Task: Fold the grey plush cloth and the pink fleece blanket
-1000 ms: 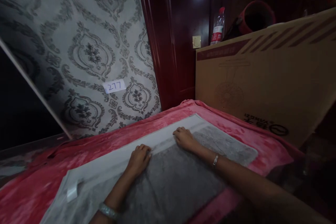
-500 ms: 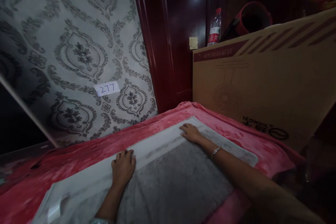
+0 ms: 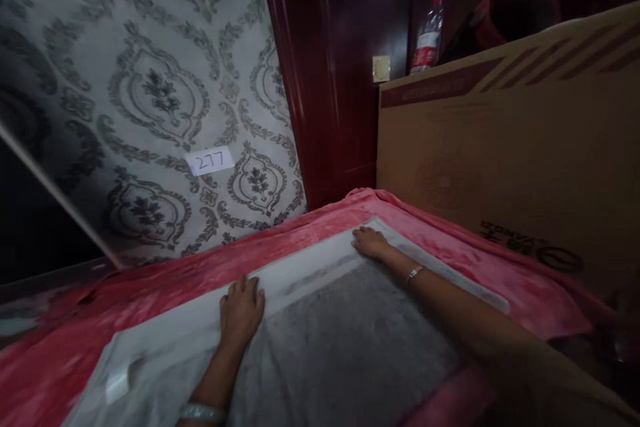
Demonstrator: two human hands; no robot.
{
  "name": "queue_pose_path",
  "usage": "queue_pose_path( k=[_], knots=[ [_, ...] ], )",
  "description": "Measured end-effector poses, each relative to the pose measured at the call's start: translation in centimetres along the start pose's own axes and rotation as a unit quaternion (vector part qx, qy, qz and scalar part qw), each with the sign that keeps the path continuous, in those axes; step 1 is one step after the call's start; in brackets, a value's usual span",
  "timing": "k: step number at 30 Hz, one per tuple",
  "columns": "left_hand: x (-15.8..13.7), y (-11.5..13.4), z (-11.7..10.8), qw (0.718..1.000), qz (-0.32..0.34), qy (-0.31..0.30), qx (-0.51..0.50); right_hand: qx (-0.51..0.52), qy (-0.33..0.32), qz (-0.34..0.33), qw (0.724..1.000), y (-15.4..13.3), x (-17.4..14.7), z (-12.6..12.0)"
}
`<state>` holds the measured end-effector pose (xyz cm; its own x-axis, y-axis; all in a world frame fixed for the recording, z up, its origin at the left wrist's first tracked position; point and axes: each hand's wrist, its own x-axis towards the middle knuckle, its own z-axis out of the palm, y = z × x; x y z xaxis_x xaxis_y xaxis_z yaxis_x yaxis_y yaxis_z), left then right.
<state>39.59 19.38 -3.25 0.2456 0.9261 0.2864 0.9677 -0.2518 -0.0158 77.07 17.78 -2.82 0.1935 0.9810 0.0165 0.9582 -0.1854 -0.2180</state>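
A grey plush cloth with a wide pale band along its far edge lies flat on a pink-red blanket. On that band, left of its middle, rests my left hand, palm down with fingers spread. Toward the far right corner, my right hand also presses flat on the band, fingers stretched out. A shiny white tag sticks up from the cloth at the lower left. I cannot see the undersides of either palm.
A large cardboard box stands along the right side. On top are a plastic bottle with a red cap and a dark round object with a red rim. Patterned wallpaper bears a paper label reading 277.
The view has shifted a little, so the box and bottle appear farther right and higher. Both hands stay on the pale band with little visible movement over the cloth.
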Motion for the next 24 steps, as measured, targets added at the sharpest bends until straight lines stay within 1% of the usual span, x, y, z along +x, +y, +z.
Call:
queue_pose_path(
  k=[2,4,5,7,9,12,15,19,22,24],
  knots=[
    [-0.1,0.0,0.0,0.999,0.028,-0.006,-0.023,0.002,-0.004,-0.054,0.999,-2.0,-1.1,1.2],
    [-0.2,0.1,0.3,0.997,0.059,-0.042,-0.037,0.009,-0.008,-0.115,0.993,-3.6,-2.3,2.6],
    [-0.1,0.2,0.4,0.995,0.066,-0.065,-0.037,0.012,-0.010,-0.133,0.991,-4.1,-2.9,3.2],
    [-0.1,0.3,0.7,0.992,0.061,-0.101,-0.031,0.015,-0.013,-0.139,0.990,-4.6,-3.6,4.1],
    [0.0,0.3,0.7,0.990,0.057,-0.123,-0.024,0.007,-0.012,-0.134,0.991,-4.6,-3.8,4.5],
    [-0.4,-0.6,0.1,0.987,0.053,-0.151,-0.014,-0.005,-0.001,-0.143,0.990,-4.0,-3.6,4.7],
    [-1.7,-3.7,-1.1,0.987,0.017,-0.159,0.006,-0.006,0.018,-0.155,0.988,-3.2,-3.2,5.5],
    [-4.9,-9.8,-2.6,0.988,-0.050,-0.140,0.049,0.002,0.047,-0.173,0.984,-2.1,-2.4,7.3],
    [-7.0,-13.7,-3.1,0.981,-0.120,-0.138,0.059,0.008,0.046,-0.174,0.984,-1.9,-1.9,8.0],
    [-7.6,-15.3,-3.0,0.976,-0.159,-0.143,0.043,0.004,0.036,-0.166,0.985,-2.0,-2.0,8.0]
  ],
)
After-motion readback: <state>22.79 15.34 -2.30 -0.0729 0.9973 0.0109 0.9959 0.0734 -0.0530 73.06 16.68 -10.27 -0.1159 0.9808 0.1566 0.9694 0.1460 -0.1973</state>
